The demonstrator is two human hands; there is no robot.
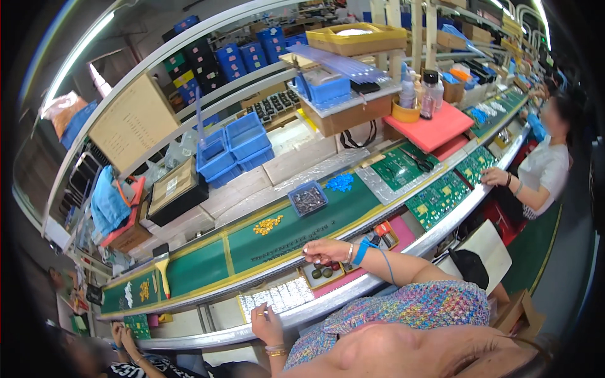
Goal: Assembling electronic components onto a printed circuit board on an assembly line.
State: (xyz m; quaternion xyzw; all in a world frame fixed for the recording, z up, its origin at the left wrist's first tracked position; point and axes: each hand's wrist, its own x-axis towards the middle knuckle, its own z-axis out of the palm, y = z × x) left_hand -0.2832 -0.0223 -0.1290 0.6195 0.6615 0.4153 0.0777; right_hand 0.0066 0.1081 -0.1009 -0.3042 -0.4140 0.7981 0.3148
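My right hand (324, 251), with a blue wrist strap (362, 251) on its arm, is over the near edge of the green work belt (195, 259). Its fingers are pinched; anything between them is too small to make out. Just beyond lie small dark parts (296, 242) in loose rows. Under this hand is a small box of dark round parts (324, 271). My left hand (267, 325) is at the front rail beside a silver foil-covered panel (277, 298). Its fingers are curled together, and what they hold, if anything, is hidden.
On the belt are yellow parts (268, 225), a blue bin of metal pieces (308, 199), blue parts (340, 182) and a yellow-handled brush (162, 271). Green circuit boards (438, 198) lie to the right. A co-worker (545, 157) sits right; another's hands (125, 337) hold a board at left.
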